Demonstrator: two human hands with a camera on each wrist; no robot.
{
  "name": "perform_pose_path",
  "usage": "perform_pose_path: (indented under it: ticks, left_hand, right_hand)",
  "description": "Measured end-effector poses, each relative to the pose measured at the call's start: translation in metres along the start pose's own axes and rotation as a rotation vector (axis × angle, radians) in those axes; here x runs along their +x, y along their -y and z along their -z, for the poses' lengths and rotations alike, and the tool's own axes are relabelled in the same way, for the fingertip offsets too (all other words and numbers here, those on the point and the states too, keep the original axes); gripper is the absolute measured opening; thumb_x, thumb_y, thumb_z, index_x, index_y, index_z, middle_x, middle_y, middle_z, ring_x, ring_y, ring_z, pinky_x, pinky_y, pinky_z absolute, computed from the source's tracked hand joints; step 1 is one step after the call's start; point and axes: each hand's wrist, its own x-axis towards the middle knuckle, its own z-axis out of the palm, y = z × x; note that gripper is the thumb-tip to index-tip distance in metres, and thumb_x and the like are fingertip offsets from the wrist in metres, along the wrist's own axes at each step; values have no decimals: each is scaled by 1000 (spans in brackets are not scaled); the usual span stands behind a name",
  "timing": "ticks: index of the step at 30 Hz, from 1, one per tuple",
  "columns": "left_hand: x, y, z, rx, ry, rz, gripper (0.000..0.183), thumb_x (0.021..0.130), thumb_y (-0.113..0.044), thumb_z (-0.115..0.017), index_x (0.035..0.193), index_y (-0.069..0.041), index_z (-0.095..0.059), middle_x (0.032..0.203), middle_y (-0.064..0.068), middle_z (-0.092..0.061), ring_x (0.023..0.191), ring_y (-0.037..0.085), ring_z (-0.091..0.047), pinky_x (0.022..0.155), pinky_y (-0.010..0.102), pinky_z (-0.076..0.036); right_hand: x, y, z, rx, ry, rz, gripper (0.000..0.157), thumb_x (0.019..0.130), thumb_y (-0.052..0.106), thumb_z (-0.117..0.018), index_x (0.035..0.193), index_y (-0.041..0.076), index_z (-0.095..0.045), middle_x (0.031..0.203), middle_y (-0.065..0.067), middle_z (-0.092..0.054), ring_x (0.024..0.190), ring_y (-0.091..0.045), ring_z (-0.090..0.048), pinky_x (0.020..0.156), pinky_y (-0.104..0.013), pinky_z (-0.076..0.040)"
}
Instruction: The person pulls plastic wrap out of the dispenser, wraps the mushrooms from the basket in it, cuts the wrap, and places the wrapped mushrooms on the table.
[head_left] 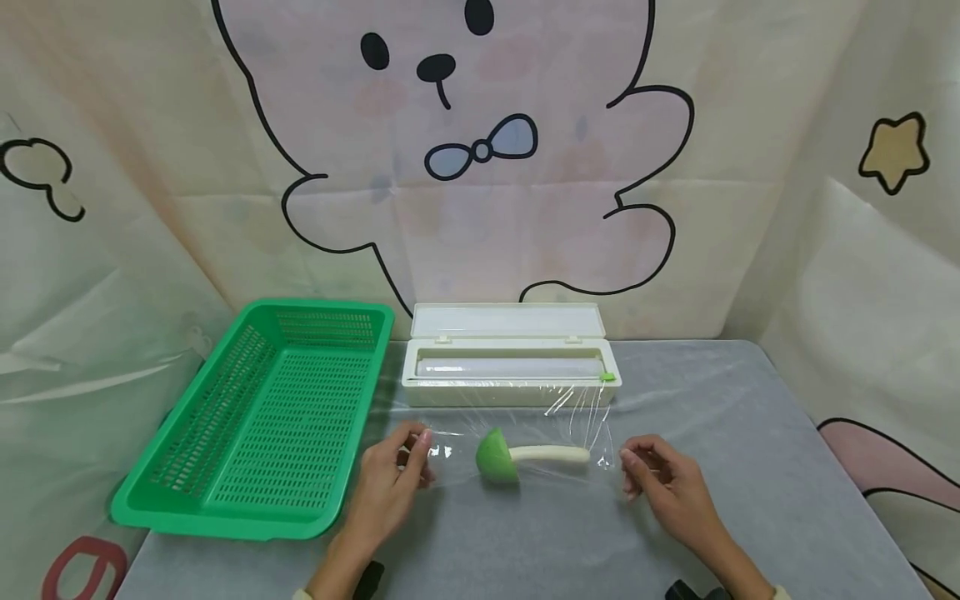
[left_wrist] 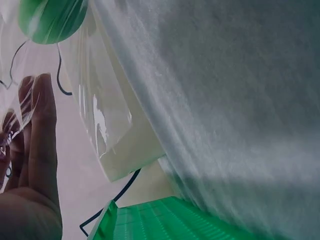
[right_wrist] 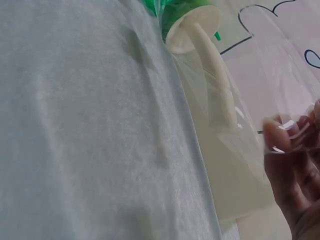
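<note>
A sheet of clear cling film (head_left: 450,467) stretches from the white dispenser box (head_left: 487,395) toward me. My left hand (head_left: 386,483) pinches its near left edge between thumb and fingers. On the other side, my right hand (head_left: 671,487) pinches the right edge, as the right wrist view also shows. Between the hands lies a mushroom (head_left: 495,457) with a green cap and a white stem, the stem pointing right. Film shows around it; whether it rests on top of the film or beneath, I cannot tell. The box lid (head_left: 506,320) stands raised at the back.
A green plastic basket (head_left: 352,425) with slotted sides stands on the left, close to my left hand. Grey cloth covers the table (head_left: 555,550). Behind the box hangs a backdrop (head_left: 480,225) with a cartoon bear. A small green slider (head_left: 607,377) sits at the box's right end.
</note>
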Motion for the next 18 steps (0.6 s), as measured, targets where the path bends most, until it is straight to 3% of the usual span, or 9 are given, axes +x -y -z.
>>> perform_pose_path:
  ticks: [8, 14, 18]
  left_hand:
    - [11, 4, -10, 121, -101, 69, 15, 105, -26, -60, 96, -16, -66, 63, -1, -60, 47, 9, -60, 45, 28, -50]
    - [27, 12, -19, 206, -176, 87, 15, 102, -23, -64, 95, -11, -70, 60, -7, -56, 44, 4, -56, 46, 28, -46]
    - [38, 17, -25, 268, -226, 95, 16, 101, -23, -66, 92, -11, -71, 57, -8, -52, 48, 8, -51, 53, 32, -43]
  right_hand:
    - [19, -5, -13, -138, -112, -98, 10, 97, -6, -64, 100, 3, -67, 75, 0, -61, 47, -14, -55, 42, -25, -47]
    - [36, -15, -21, -221, -198, -106, 4, 94, 3, -72, 97, 5, -71, 71, -10, -63, 46, -8, -53, 40, -21, -42]
    - [47, -24, -25, -253, -237, -156, 7, 92, 8, -76, 94, 3, -72, 68, -14, -64, 45, -6, -53, 40, -21, -41]
